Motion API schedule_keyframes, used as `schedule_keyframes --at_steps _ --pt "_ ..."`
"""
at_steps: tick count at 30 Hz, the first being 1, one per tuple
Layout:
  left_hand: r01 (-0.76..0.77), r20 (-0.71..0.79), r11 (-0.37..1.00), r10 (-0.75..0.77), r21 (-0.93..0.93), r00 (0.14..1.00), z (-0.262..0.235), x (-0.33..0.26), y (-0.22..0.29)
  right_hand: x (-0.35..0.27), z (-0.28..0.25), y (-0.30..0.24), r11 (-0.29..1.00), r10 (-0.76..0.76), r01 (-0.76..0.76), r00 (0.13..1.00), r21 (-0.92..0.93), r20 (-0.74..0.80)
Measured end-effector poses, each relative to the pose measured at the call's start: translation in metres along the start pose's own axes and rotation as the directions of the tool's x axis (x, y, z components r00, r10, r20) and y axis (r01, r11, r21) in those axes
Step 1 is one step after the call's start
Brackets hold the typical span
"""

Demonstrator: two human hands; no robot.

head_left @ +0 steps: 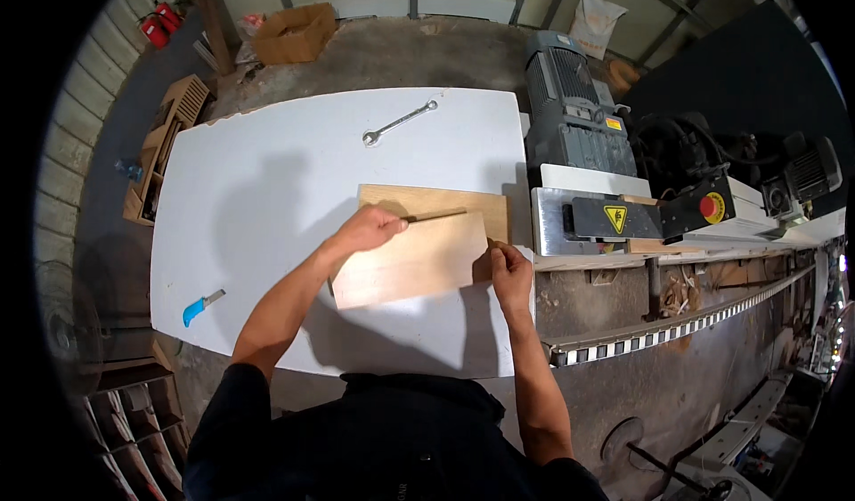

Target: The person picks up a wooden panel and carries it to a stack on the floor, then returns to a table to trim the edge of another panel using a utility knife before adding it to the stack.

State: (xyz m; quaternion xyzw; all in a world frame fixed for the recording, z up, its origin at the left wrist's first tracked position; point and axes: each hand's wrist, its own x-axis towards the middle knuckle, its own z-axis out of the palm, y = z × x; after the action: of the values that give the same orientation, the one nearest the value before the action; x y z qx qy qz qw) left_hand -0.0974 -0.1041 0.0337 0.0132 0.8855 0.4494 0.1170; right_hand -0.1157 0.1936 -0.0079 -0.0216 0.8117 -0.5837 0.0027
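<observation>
A light wooden board is tilted above a white tabletop. My left hand is closed on its far edge, near the left corner. A thin dark line runs along that edge. At the board's right edge my right hand has its fingers curled and pinched; its fingertips are partly hidden. Beneath lies a second wooden board, mostly covered by the first. Farther off on the tabletop is a combination wrench. A utility knife with a blue handle rests near the left edge.
Close on the right stands a machine with a grey motor and a red stop button. A toothed rail curves along the right. Behind the table sits a cardboard box; a wooden rack is at the left.
</observation>
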Motion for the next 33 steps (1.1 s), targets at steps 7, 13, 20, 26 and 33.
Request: schedule_keyframes --at_steps 7,13,20,26,33 --pt "-0.083 0.063 0.981 0.073 0.177 0.995 -0.009 0.085 0.012 0.01 0.007 0.02 0.904 -0.123 0.091 0.991 -0.417 -0.051" --pt "0.029 -0.415 0.914 0.155 0.404 0.897 0.013 0.054 -0.011 0.011 0.01 0.014 0.923 -0.013 -0.041 0.99 -0.382 -0.137" --pt "0.476 -0.655 0.874 -0.418 -0.099 0.629 0.042 -0.004 -0.034 0.016 0.006 0.01 0.969 -0.078 0.059 0.995 -0.24 -0.068" --pt "0.447 -0.529 0.889 -0.427 -0.098 0.733 0.047 -0.042 -0.028 -0.005 -0.001 0.027 0.983 0.136 -0.124 0.986 -0.132 0.092" --pt "0.58 -0.715 0.814 -0.419 -0.024 0.559 0.071 -0.097 -0.023 -0.007 -0.005 0.011 0.81 0.344 -0.313 0.939 0.496 0.031"
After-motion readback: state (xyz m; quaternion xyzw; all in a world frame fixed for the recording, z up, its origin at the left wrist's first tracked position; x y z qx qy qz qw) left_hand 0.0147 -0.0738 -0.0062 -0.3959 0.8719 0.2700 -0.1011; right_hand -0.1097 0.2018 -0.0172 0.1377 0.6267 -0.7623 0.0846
